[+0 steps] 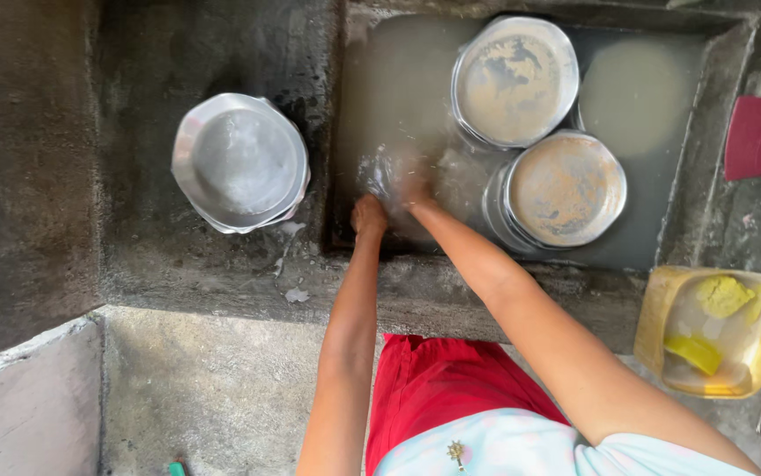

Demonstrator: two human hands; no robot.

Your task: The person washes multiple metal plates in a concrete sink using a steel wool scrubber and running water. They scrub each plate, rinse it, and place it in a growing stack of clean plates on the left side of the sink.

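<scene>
Both my hands are down in a concrete sink (716,115) full of murky water. My left hand (368,214) is at the near left corner of the basin, partly under water. My right hand (411,181) is just beyond it, blurred and half submerged, over what looks like a sunken steel plate (389,172); whether either hand grips it I cannot tell. Two stacks of dirty steel plates stand in the water to the right, one at the back (514,81) and one nearer (566,189).
A stack of wet, clean-looking steel plates (241,163) rests on the concrete ledge left of the sink. A red scraper (755,138) lies on the right ledge. A yellow tub (663,322) holding soap and a sponge sits at the near right.
</scene>
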